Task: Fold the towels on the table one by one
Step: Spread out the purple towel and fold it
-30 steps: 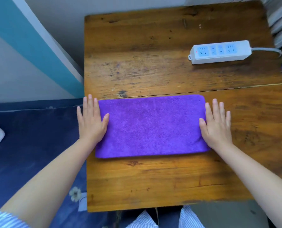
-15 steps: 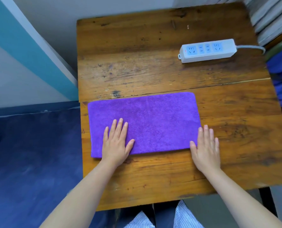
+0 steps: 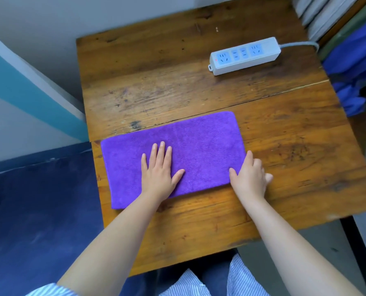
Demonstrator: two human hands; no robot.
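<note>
Left hand (image 3: 159,178) moved onto towel (image 3: 199,146), pressing flat; right hand (image 3: 250,178) pinches its end; next: fold it across

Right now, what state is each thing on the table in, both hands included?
purple towel: folded into a flat strip on the wooden table.
left hand: flat, pressing the towel.
right hand: gripping the towel's right end.
power strip: sockets empty, red light showing.

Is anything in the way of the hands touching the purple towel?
Nothing visible. The left hand lies flat on the purple towel, and the right hand grips its right end. The power strip sits far back on the table.
</note>
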